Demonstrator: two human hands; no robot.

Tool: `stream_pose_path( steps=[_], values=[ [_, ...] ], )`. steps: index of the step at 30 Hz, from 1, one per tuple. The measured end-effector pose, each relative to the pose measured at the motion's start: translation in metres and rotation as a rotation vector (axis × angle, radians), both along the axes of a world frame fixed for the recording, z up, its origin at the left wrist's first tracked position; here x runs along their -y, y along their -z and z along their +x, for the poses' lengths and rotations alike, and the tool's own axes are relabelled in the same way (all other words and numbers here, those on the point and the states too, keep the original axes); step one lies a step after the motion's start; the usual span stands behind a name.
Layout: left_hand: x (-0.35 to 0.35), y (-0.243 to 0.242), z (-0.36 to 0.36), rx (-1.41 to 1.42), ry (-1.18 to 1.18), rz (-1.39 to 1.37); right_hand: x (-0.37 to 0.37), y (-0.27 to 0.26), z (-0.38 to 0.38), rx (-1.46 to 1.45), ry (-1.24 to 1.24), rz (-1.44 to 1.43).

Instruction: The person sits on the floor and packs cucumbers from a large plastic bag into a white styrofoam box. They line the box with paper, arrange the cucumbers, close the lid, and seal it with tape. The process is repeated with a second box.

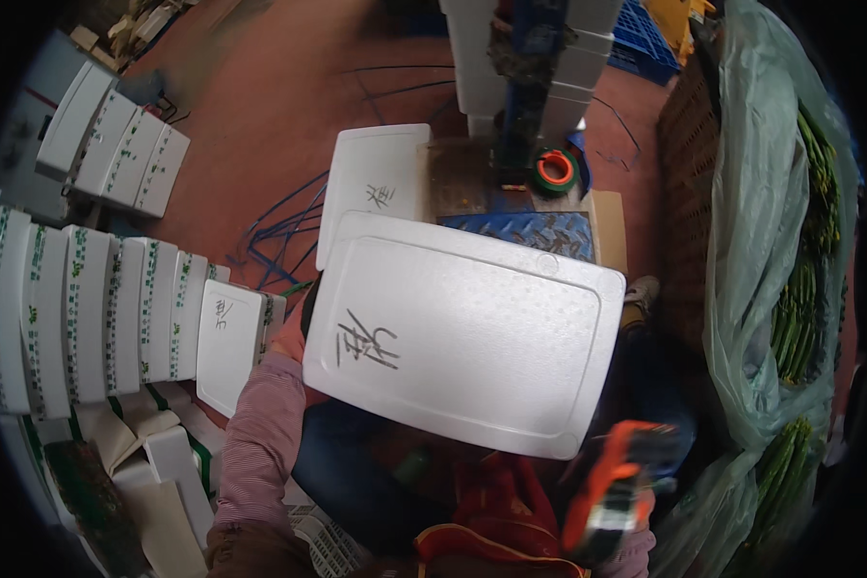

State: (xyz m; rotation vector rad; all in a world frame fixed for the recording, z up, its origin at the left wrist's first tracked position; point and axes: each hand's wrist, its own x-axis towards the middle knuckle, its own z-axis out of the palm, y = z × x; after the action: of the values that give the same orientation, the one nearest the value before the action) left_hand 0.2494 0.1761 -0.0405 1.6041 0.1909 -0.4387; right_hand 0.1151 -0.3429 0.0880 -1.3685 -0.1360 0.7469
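Note:
A white foam box (469,339) with handwritten marks on its lid lies tilted in front of me, its far part over the blue metal platform of a scale (527,227). At the box's left side is my left hand (289,334), its fingers mostly hidden behind the box. My right hand (644,509), low on the right and blurred, grips an orange tape dispenser (607,491), apart from the box. Another marked foam lid (376,180) lies beyond the box. A roll of green tape (555,172) with an orange core sits beside the scale's post (524,94).
Foam boxes (90,311) stand in rows at left, with more stacked (585,65) behind the post. Blue straps (282,238) lie on the red floor. At right, green-stemmed vegetables (795,325) sit in plastic-lined crates (686,166). A plastic basket (325,542) is below left.

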Motion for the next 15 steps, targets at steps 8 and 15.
stream_pose_path(
  steps=[8, 15],
  values=[
    [0.015, -0.012, 0.023, -0.349, -0.333, -0.711, 0.013, 0.121, 0.042, -0.301, 0.866, 0.313],
    [-0.106, 0.023, -0.08, -0.016, -0.703, -0.661, -0.169, 0.052, 0.166, -0.359, 0.611, 0.321]
  ],
)
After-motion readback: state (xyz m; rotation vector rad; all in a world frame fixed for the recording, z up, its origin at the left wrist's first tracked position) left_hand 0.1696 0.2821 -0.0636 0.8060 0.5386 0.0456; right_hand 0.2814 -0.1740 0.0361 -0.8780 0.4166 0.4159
